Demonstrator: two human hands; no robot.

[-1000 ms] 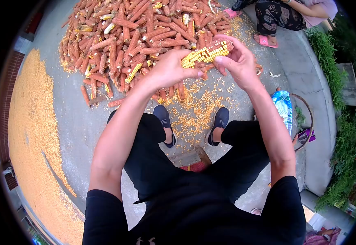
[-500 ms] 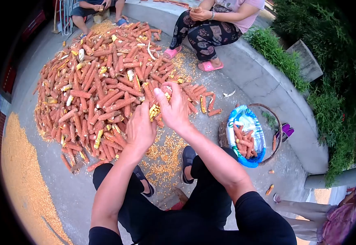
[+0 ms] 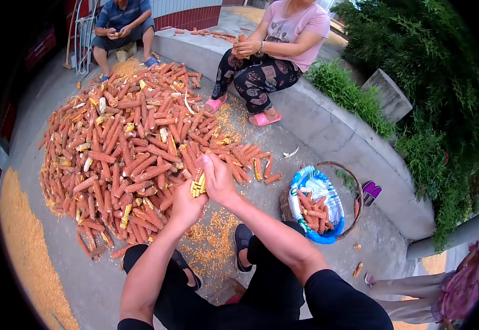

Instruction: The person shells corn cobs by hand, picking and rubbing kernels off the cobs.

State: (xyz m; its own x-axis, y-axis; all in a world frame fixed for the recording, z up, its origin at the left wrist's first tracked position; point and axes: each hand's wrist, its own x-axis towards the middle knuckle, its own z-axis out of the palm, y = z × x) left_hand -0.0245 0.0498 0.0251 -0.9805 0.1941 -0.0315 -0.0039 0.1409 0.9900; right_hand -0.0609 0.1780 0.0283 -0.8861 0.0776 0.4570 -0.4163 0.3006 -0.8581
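A corn cob [image 3: 198, 186] with yellow kernels showing on part of it is between my two hands, above the near right side of the cob heap. My left hand [image 3: 187, 202] is closed round its lower end. My right hand [image 3: 219, 180] presses against it from the right, fingers curled and thumb pointing up. The ends of the cob are covered by my fingers. Beyond my hands lies the large heap of reddish cobs [image 3: 124, 148], a few with kernels still on. Loose yellow kernels [image 3: 212, 242] are scattered on the ground below, between my shoes.
A basket [image 3: 332, 206] with a blue and white lining and a hooped handle holds several cobs at the right. Two people sit behind the heap, each with hands on a cob-like piece. Spread kernels [image 3: 22, 247] cover the left ground. Another person [image 3: 437, 289] stands at lower right.
The view has tilted up, showing more of the seated people. My hands have come closer together round the cob, and my right hand has lowered beside the left.
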